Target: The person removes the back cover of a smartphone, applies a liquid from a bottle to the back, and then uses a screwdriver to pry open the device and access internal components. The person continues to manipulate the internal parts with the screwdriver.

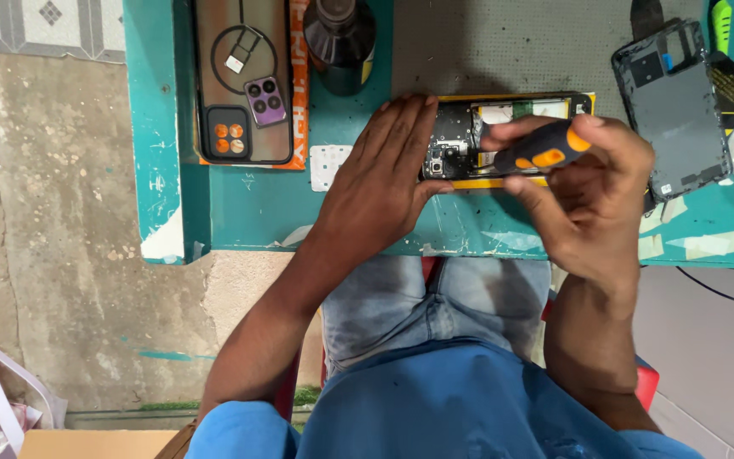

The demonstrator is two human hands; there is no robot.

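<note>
Lying at the upper middle of the frame, an opened phone (503, 136) with its back removed and its inner parts exposed is seen on the teal surface (248, 212). It is pinned down at its left end by the left hand (384, 174), which is spread flat and wide, fingers together, holding nothing. A screwdriver with a black and orange handle (545, 151) is gripped by the right hand (592, 191), whose fingers are curled closed around it; the tool is held almost level above the phone's middle, its tip pointing left toward the board, though contact with the phone cannot be told. At the upper right, a detached dark back cover (673, 106) is laid on the surface, well apart from the phone. At the upper left, a dark phone case with a camera cutout (244, 81) is placed, and just beside it a dark bottle (341, 42) is stood.
</note>
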